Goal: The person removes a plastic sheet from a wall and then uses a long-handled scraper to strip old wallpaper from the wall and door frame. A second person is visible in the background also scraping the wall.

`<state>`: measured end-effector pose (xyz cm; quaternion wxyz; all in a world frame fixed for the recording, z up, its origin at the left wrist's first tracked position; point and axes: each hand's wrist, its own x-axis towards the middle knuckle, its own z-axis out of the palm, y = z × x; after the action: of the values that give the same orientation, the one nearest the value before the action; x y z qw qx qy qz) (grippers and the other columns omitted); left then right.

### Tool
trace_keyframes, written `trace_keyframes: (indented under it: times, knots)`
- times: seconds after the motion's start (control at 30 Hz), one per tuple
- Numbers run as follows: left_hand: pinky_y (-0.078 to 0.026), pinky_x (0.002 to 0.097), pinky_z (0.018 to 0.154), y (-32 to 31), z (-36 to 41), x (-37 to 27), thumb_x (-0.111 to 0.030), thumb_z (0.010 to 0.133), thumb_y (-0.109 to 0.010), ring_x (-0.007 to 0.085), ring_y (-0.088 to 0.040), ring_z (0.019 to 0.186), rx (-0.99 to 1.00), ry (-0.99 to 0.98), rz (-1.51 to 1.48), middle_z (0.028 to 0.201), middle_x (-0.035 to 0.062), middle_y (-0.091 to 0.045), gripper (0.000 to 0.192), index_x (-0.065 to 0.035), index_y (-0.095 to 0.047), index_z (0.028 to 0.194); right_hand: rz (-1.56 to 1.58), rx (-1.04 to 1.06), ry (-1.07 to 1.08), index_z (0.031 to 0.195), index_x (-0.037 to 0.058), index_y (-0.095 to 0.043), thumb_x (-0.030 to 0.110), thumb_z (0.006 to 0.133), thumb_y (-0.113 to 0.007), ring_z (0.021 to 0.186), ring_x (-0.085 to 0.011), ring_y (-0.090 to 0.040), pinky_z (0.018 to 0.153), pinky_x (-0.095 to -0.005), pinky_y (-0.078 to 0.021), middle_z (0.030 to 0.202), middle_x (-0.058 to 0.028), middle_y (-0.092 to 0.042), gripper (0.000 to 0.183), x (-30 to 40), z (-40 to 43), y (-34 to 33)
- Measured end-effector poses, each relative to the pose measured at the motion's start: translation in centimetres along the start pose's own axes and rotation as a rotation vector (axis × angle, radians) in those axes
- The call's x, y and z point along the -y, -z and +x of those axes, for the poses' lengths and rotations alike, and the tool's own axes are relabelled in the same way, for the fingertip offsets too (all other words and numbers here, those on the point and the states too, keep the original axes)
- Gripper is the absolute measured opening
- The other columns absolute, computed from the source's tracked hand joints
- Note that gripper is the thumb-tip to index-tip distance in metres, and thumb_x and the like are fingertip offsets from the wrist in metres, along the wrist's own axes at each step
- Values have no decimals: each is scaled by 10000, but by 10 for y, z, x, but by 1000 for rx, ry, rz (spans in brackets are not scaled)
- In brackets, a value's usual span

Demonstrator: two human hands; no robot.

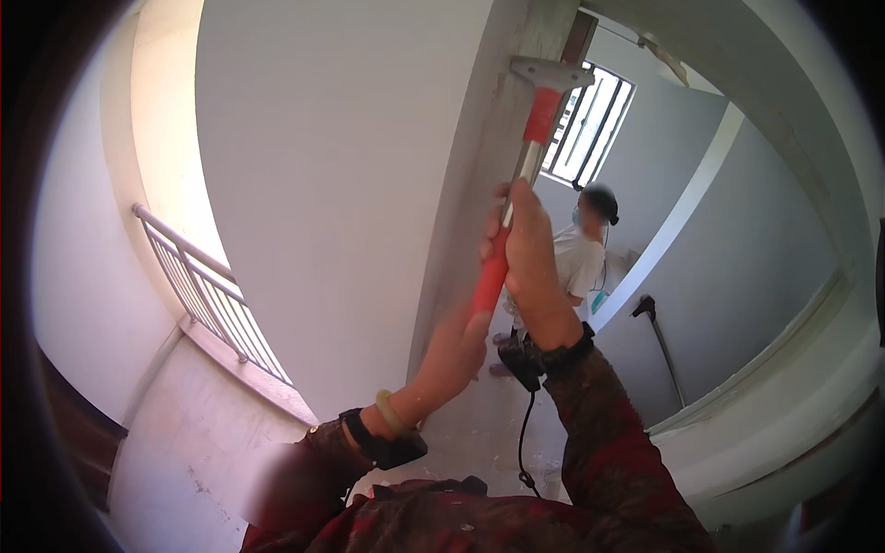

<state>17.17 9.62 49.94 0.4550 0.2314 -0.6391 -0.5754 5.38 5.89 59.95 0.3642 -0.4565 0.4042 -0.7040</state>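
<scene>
Both of my hands grip one long-handled scraper (543, 114), with a wide grey metal head, a red collar, a silvery shaft and a red grip. My right hand (532, 242) wraps the shaft where it meets the red grip. Lower down, my left hand (453, 352) holds the grip's bottom end. The scraper's head is raised in front of a narrow door-frame face (536, 34) with a patchy grey surface. Whether the blade touches that surface I cannot tell. Dark devices are strapped to both wrists, and a pale bangle (390, 413) circles the left one.
Through the opening stands a person (581, 256) in a light top, near a barred window (588, 124). A long-handled tool (664, 345) leans on the wall there. At left, a metal railing (193, 266) borders a bright opening. A cable (523, 435) hangs from my right wrist device.
</scene>
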Motion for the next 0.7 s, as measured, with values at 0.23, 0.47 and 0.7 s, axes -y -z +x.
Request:
trace_keyframes:
  times: [0.23, 0.47, 0.7]
  knots:
    - [-436, 274, 426, 67, -124, 137, -340, 997, -429, 112, -509, 479, 135, 401, 79, 599, 28, -505, 358, -4, -510, 905, 122, -102, -366, 1034, 85, -471, 473, 987, -426, 497, -175, -545, 468, -330, -484, 666, -46, -538, 394, -167, -124, 16]
    - [-420, 267, 448, 92, -136, 117, -282, 969, -491, 89, -505, 498, 72, 300, 127, 595, 11, -507, 297, -1, -557, 902, 154, -14, -242, 1083, 32, -448, 456, 986, -435, 514, -190, -609, 449, -312, -499, 690, -84, -575, 435, -134, -103, -4]
    - [-414, 270, 459, 46, -73, 69, -316, 978, -458, 98, -500, 511, 57, 276, 47, 597, 16, -497, 317, -19, -518, 884, -92, 2, -17, 968, 44, -505, 392, 990, -454, 464, -145, -544, 432, -279, -454, 623, -45, -542, 353, -65, -37, 2]
